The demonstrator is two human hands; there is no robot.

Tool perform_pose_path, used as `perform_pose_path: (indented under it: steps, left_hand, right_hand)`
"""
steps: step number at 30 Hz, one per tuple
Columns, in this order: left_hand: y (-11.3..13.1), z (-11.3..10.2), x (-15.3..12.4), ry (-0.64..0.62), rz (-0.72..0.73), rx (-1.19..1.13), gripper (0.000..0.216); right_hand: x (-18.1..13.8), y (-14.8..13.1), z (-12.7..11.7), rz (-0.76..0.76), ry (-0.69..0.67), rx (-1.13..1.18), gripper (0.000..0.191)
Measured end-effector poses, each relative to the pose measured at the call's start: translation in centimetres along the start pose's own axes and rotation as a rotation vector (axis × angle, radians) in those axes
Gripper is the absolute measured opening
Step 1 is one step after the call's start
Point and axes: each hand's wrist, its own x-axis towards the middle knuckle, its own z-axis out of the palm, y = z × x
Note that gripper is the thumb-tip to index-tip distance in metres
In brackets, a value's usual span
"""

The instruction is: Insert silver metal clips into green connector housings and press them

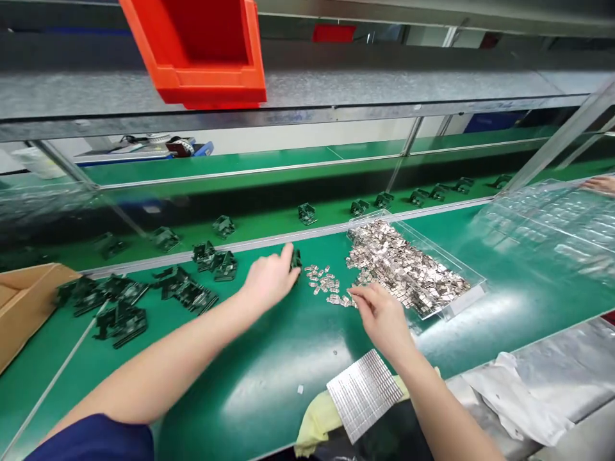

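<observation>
My left hand (267,276) is closed round a small dark green plastic part (296,259), mostly hidden by the fingers and thumb. Thumb and fingertips of my right hand (383,315) are pinched together at the edge of some loose small silvery metal pieces (323,282); whatever is between them is too small to make out. Just right of that hand lies a clear plastic tray (468,296) heaped with many more metal pieces (408,262), some spilling from its left end. Several dark green parts (185,288) lie in groups left of my left hand.
Beyond the metal rail, a row of similar dark parts (307,213) sits on a green belt (269,237). An orange bin (211,80) hangs overhead. There are a cardboard box (29,301), a gridded silver sheet (364,394), clear trays (552,218) and another person's hand (600,184).
</observation>
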Motion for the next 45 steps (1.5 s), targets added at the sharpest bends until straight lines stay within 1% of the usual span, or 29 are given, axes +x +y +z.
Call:
perform_pose_path:
  steps: [2, 4, 5, 7, 9, 10, 12, 14, 15, 16, 19, 20, 21, 22, 25, 26, 27, 28, 30, 31, 32, 33, 35, 38, 39, 41, 43, 45]
  left_hand:
    - [1.0, 1.1, -4.8, -0.083, 0.060, 0.037, 0.059]
    - [1.3, 1.9, -8.3, -0.156, 0.065, 0.015, 0.068]
    - [1.2, 2.2, -9.5, -0.179, 0.035, -0.031, 0.077]
    - [0.2, 2.5, -11.0, -0.198, -0.047, -0.163, 0.100]
    - [-1.3, 2.8, -11.7, -0.163, -0.107, -0.281, 0.111]
    - [-1.9, 3.0, -11.9, -0.136, -0.098, -0.323, 0.112]
    - [-2.7, 3.8, -11.9, -0.113, -0.011, -0.389, 0.114]
    - [-2.9, 5.0, -12.0, -0.135, 0.079, -0.449, 0.119]
    - [-2.7, 5.6, -12.0, -0.141, 0.098, -0.476, 0.119]
    - [-2.5, 6.2, -12.1, -0.130, 0.098, -0.498, 0.113]
    - [-2.0, 7.3, -12.5, -0.039, 0.105, -0.537, 0.078]
    - [-1.8, 7.5, -12.5, -0.017, 0.114, -0.551, 0.072]
    - [-1.6, 7.5, -12.6, -0.001, 0.113, -0.565, 0.072]
    - [-1.4, 7.5, -12.5, 0.012, 0.099, -0.580, 0.077]
    - [0.0, 7.6, -12.0, 0.062, -0.012, -0.605, 0.104]
    - [0.6, 7.7, -11.7, 0.075, -0.036, -0.609, 0.106]
    - [1.2, 7.8, -11.4, 0.078, -0.047, -0.619, 0.103]
    - [1.6, 7.9, -11.0, 0.069, -0.044, -0.636, 0.094]
    - [1.8, 7.8, -10.4, 0.025, -0.008, -0.685, 0.067]
    - [1.4, 7.7, -10.1, -0.004, 0.019, -0.708, 0.056]
    - [0.8, 7.5, -9.9, -0.034, 0.049, -0.726, 0.049]
    - [-0.1, 7.3, -9.7, -0.064, 0.079, -0.740, 0.048]
    - [-2.1, 6.8, -9.7, -0.114, 0.113, -0.750, 0.056]
    - [-4.2, 6.5, -10.3, -0.136, 0.128, -0.691, 0.087]
    - [-4.3, 6.5, -10.5, -0.124, 0.137, -0.654, 0.096]
    - [-4.1, 6.8, -10.7, -0.091, 0.164, -0.584, 0.105]
    - [-3.6, 6.9, -10.3, -0.079, 0.190, -0.556, 0.107]
    - [-3.4, 6.8, -9.4, -0.118, 0.222, -0.569, 0.103]
  right_hand:
    - [-1.3, -1.0, -0.8, -0.008, 0.079, 0.161, 0.017]
    - [-2.8, -1.9, -1.4, 0.037, 0.103, 0.272, 0.014]
    - [-3.6, -2.3, -1.7, 0.077, 0.098, 0.308, 0.013]
    - [-5.2, -2.8, -2.1, 0.170, 0.095, 0.368, 0.012]
    - [-6.8, -3.1, -2.4, 0.286, 0.103, 0.458, 0.014]
    - [-7.6, -3.3, -2.5, 0.346, 0.105, 0.522, 0.016]
    - [-9.0, -3.7, -2.4, 0.451, 0.102, 0.665, 0.020]
    - [-9.9, -4.3, -2.1, 0.522, 0.087, 0.779, 0.023]
    - [-10.3, -4.7, -1.9, 0.543, 0.081, 0.812, 0.023]
    - [-10.5, -5.1, -1.6, 0.558, 0.073, 0.834, 0.023]
    - [-10.9, -6.2, -0.9, 0.568, 0.055, 0.862, 0.023]
    - [-10.9, -6.4, -0.8, 0.564, 0.070, 0.863, 0.023]
    - [-10.9, -6.6, -0.6, 0.557, 0.091, 0.861, 0.023]
    - [-10.9, -6.7, -0.5, 0.550, 0.114, 0.854, 0.023]
    - [-11.0, -6.7, -0.4, 0.534, 0.166, 0.818, 0.021]
    - [-11.1, -6.7, -0.5, 0.532, 0.175, 0.809, 0.021]
    - [-11.2, -6.6, -0.6, 0.531, 0.187, 0.800, 0.020]
    - [-11.3, -6.6, -0.8, 0.530, 0.201, 0.791, 0.020]
    - [-11.6, -6.5, -1.2, 0.529, 0.224, 0.777, 0.020]
    - [-11.7, -6.4, -1.4, 0.530, 0.232, 0.773, 0.020]
    - [-11.9, -6.2, -1.6, 0.532, 0.235, 0.773, 0.020]
    - [-12.0, -6.1, -1.8, 0.536, 0.239, 0.776, 0.020]
    - [-12.3, -5.8, -2.0, 0.545, 0.243, 0.786, 0.019]
    - [-12.6, -5.6, -1.9, 0.558, 0.248, 0.804, 0.019]
    - [-12.6, -5.7, -1.8, 0.561, 0.245, 0.812, 0.018]
    - [-12.5, -6.0, -1.6, 0.551, 0.223, 0.827, 0.018]
    - [-12.5, -6.3, -1.6, 0.528, 0.191, 0.830, 0.016]
    - [-12.5, -6.7, -1.7, 0.517, 0.169, 0.813, 0.016]
